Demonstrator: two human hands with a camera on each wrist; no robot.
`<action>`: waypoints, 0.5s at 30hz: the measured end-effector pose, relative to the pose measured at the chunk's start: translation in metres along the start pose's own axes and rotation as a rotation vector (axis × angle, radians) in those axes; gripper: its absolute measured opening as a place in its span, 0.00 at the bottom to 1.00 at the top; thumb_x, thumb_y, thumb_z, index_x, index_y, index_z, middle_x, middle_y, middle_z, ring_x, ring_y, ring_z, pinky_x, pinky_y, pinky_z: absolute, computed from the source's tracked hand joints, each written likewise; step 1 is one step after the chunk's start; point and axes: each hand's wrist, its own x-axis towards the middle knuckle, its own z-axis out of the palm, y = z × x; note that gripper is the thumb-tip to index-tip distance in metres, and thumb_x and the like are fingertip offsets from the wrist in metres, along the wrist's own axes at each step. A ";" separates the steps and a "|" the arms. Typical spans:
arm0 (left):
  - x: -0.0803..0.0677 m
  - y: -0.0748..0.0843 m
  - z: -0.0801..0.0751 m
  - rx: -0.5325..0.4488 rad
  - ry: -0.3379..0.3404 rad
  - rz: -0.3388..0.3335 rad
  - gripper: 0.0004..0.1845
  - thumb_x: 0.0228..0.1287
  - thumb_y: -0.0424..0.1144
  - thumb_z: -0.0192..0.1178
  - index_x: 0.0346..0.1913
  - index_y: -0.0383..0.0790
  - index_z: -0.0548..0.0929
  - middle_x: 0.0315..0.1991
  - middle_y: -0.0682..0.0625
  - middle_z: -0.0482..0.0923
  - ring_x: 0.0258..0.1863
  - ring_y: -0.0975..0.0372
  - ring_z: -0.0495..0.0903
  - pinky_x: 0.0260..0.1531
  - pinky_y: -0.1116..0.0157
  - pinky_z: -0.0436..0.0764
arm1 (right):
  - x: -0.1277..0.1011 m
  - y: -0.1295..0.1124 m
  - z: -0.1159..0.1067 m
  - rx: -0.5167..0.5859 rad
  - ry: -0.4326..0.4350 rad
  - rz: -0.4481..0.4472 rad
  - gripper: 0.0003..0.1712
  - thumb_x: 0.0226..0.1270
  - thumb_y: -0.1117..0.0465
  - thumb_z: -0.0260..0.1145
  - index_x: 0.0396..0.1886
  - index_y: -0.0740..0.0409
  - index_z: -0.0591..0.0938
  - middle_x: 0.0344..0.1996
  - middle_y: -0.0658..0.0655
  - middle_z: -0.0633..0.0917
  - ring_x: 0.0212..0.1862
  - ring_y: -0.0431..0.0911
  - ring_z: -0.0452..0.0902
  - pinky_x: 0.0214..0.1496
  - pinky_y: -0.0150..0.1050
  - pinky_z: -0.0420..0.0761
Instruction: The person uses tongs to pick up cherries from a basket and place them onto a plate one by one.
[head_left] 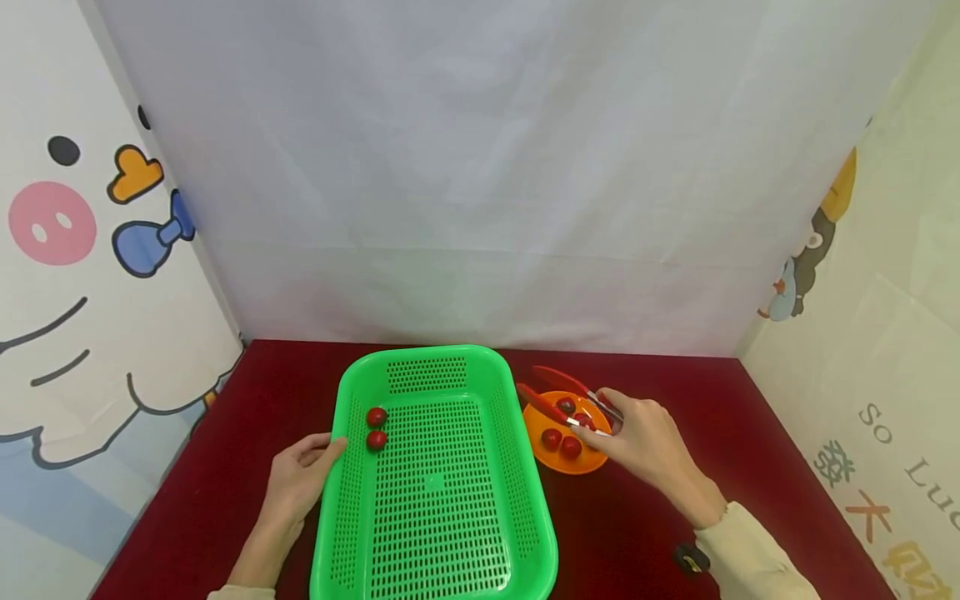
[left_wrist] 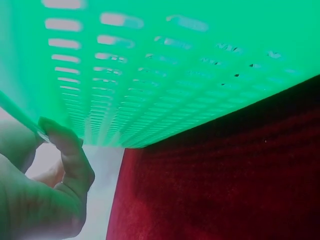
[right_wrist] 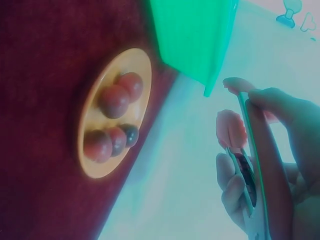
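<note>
My left hand (head_left: pixel 300 475) pinches the left rim of a green perforated plastic basket (head_left: pixel 517 467), thumb over the edge and fingers outside, as the left wrist view shows too. Two cherry tomatoes (head_left: pixel 377 440) lie in the basket near its left wall. My right hand (head_left: pixel 648 437) grips red-tipped tongs (head_left: pixel 542 405) with metal handles. Their arms stand apart above an orange plate (head_left: pixel 536 433), pointing towards the basket, with nothing between the tips. Several cherry tomatoes (right_wrist: pixel 114 101) sit on the plate, some of them darker.
A dark red cloth (head_left: pixel 630 533) covers the table. Behind it hangs a white curtain (head_left: pixel 480 183), and printed panels (head_left: pixel 60 317) stand at both sides. A small black object (head_left: pixel 690 558) lies beside the right sleeve.
</note>
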 end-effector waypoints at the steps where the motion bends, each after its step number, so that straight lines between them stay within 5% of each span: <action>1: 0.000 0.000 0.000 0.001 -0.003 0.002 0.29 0.77 0.52 0.60 0.67 0.31 0.76 0.52 0.41 0.83 0.53 0.52 0.79 0.51 0.55 0.78 | 0.002 -0.002 0.001 0.003 -0.002 -0.002 0.20 0.57 0.53 0.82 0.41 0.59 0.84 0.18 0.43 0.75 0.19 0.37 0.65 0.19 0.31 0.66; 15: 0.002 0.000 -0.002 0.005 -0.010 0.001 0.30 0.75 0.53 0.62 0.65 0.31 0.77 0.44 0.47 0.86 0.39 0.64 0.80 0.39 0.64 0.79 | 0.023 -0.021 0.017 0.001 -0.020 -0.070 0.19 0.55 0.51 0.83 0.35 0.54 0.82 0.20 0.42 0.79 0.20 0.36 0.68 0.22 0.33 0.72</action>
